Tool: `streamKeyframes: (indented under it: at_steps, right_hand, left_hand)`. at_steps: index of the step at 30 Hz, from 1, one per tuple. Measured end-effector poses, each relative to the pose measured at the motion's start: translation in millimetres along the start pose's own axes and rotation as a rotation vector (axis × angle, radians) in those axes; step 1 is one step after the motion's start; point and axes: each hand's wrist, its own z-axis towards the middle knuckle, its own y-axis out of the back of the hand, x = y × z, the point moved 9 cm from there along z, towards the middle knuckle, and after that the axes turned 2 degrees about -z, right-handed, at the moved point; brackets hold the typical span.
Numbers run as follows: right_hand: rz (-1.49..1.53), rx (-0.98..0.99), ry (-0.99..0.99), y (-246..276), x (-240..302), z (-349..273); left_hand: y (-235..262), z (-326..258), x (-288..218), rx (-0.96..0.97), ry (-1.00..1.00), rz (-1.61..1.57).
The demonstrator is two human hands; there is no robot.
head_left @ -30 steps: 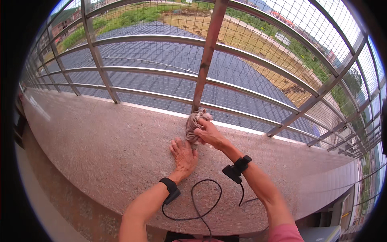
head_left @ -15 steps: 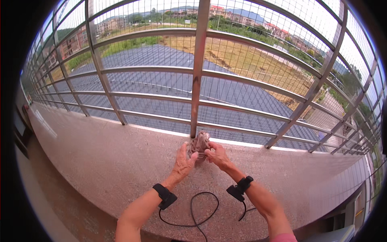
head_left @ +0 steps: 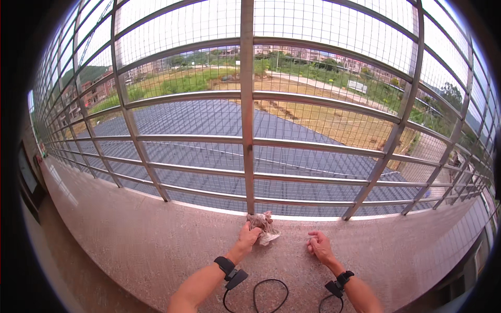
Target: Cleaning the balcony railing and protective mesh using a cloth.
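A crumpled greyish-pink rag [head_left: 266,228] lies bunched on the speckled pink ledge [head_left: 188,235], against the foot of the middle metal post [head_left: 247,156]. My left hand [head_left: 249,236] grips the rag's left side, thumb on top; its other fingers are partly hidden. To the right, apart from the rag, my right hand [head_left: 320,247] hovers over the ledge. Its fingers are loosely bent and apart, with nothing seen in them. Each wrist wears a black band with a small black box.
A metal railing with wire mesh [head_left: 313,125] rises along the ledge's far edge. A black cable [head_left: 271,281] loops on the ledge between my forearms. Beyond the railing lie a dark ribbed roof [head_left: 198,125], grass and buildings.
My right hand has let go of the rag and moved right. My left hand has closed on the rag, which now spreads wider. The view has tilted up.
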Motion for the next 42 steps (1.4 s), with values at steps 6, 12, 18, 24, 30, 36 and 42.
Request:
streamKeyframes:
  at_steps: [6, 12, 18, 24, 30, 36, 42]
  right_hand:
    - [-0.233, -0.165, 0.344, -0.4, 8.1, 0.7]
    - [-0.359, -0.265, 0.376, 0.9, 15.8, -15.7]
    - [-0.347, -0.284, 0.337, 0.9, 20.0, -25.0]
    - [-0.350, -0.301, 0.341, 1.2, 25.3, -21.4]
    - [-0.404, -0.309, 0.339, 0.2, 26.1, -19.9]
    - [-0.440, -0.305, 0.351, -1.6, 25.4, -21.7]
    - [-0.397, -0.343, 0.362, 8.0, 22.7, -21.8]
  left_hand:
    - [-67.2, -5.6, -135.5, 0.297, -0.139, -0.216]
    - [-147.9, -63.7, -396.6, 0.378, -0.763, 0.018]
    - [-186.9, -98.5, -579.4, -0.244, -1.877, 0.739]
    - [-209.8, -86.4, -547.2, -0.599, -2.021, 1.188]
    - [-182.9, -82.4, -465.9, -0.301, -1.855, 1.255]
    - [-140.3, -71.8, -382.7, -0.141, -1.631, 1.407]
    - [-179.7, -108.6, -452.8, -0.179, -1.764, 1.183]
